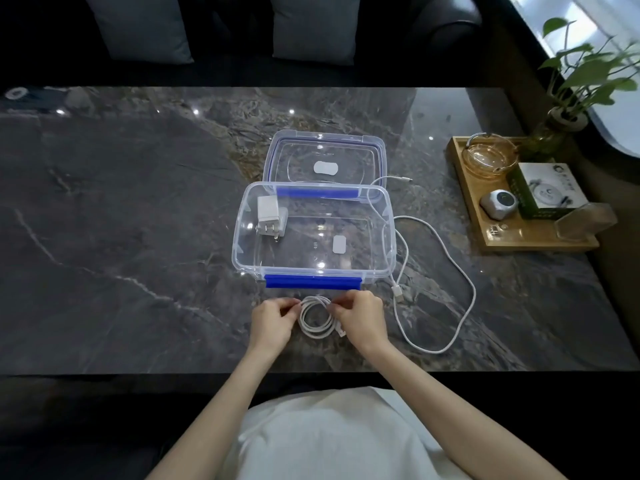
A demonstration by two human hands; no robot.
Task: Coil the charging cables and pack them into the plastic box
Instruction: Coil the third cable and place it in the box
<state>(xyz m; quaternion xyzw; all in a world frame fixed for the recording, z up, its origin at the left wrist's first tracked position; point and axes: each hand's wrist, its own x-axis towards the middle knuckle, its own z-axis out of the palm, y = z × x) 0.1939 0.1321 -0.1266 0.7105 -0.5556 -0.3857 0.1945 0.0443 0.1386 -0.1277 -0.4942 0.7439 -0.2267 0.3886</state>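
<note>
You hold the coil (316, 317) just in front of the box (313, 233), low over the table (121, 220). Your left hand (272, 320) pinches its left side and your right hand (360, 318) pinches its right side, fingers curled onto the strands. One plug end pokes out at the lower right of the coil, beside your right hand.

This cable looks light, thin and springy. Loops of this kind tend to fan open once the pinch relaxes, so grip across all the strands at once, not just one. The smooth white jacket is probably slippery; keep the plug tucked against the loops so it does not drag them loose.

The box stands open, with its lid (323, 161) lying behind it and a charger (271, 216) inside at the back left. The floor of the box right of it is bare, enough for the coil to lie flat.

A second cable (433, 271) lies uncoiled to the right, draped partly over the box's right rim. Take that one by a plug end; its slack should follow without weight.
</note>
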